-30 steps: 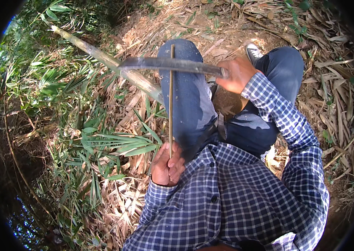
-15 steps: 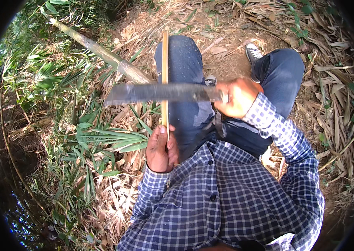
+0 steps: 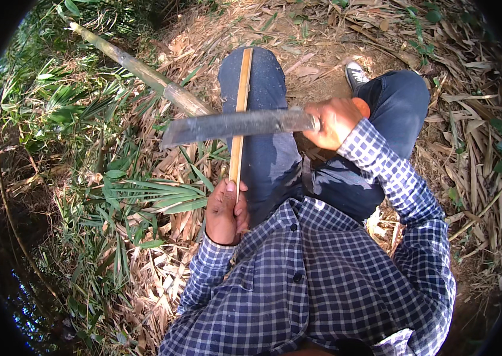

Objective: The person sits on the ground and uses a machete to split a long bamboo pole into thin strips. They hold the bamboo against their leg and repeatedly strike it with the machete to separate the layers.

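A long, narrow bamboo strip point(image 3: 241, 95), pale yellow-brown, runs lengthwise along my left thigh, its far end near the knee. My left hand point(image 3: 225, 212) grips its near end between thumb and fingers. In my right hand point(image 3: 335, 123) is a machete point(image 3: 233, 126), closed round its handle, whose orange end shows beyond the palm. The wide grey blade points left and crosses over the strip's middle, slightly blurred. Whether the edge touches the strip I cannot tell. The blade hides a short part of the strip.
A thick bamboo pole point(image 3: 138, 68) lies slantwise at the upper left, its near end beside my left knee. Green leaves point(image 3: 170, 196) lie left of my left hand. Dry bamboo leaves cover much of the ground. My right leg point(image 3: 396, 110) is bent outward.
The strip's far end has swung to the right and now slants a little. The machete has shifted slightly right, its tip tilting nearer to me. My left hand has hardly moved.
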`<state>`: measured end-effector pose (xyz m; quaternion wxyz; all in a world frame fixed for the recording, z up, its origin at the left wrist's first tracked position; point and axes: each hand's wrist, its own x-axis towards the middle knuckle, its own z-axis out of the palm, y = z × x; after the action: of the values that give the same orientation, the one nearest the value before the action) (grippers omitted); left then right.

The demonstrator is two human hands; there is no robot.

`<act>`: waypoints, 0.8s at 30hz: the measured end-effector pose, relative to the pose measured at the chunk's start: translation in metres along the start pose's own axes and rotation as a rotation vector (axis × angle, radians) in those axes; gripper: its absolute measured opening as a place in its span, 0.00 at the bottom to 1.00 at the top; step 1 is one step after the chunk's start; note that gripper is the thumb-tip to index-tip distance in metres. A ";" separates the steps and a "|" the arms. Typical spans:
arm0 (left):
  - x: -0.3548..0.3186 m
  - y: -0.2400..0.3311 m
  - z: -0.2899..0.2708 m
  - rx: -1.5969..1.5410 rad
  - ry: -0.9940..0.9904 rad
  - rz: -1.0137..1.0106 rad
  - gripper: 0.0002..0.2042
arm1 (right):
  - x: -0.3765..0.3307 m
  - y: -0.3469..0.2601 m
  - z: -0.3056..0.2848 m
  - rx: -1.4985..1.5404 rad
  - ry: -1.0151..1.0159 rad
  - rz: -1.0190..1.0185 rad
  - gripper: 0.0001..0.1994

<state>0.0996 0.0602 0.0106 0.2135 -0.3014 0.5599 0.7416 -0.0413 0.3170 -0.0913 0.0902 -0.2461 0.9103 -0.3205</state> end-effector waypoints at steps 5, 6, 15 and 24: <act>-0.012 -0.001 0.003 0.070 -0.069 0.007 0.14 | 0.042 0.049 -0.016 0.072 0.254 0.425 0.15; -0.010 0.000 0.010 0.080 -0.075 0.013 0.14 | 0.038 0.056 -0.010 0.371 0.253 0.518 0.13; 0.067 -0.010 0.107 0.214 -0.338 0.348 0.15 | -0.028 -0.029 -0.015 1.597 0.444 0.402 0.13; 0.081 -0.021 0.142 0.907 -0.517 0.791 0.15 | -0.067 0.005 -0.058 1.303 0.726 0.467 0.07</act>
<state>0.0244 0.2009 -0.0327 0.1582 0.2355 0.8164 0.5030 -0.0039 0.3853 -0.0487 -0.0218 0.1745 0.5392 -0.8236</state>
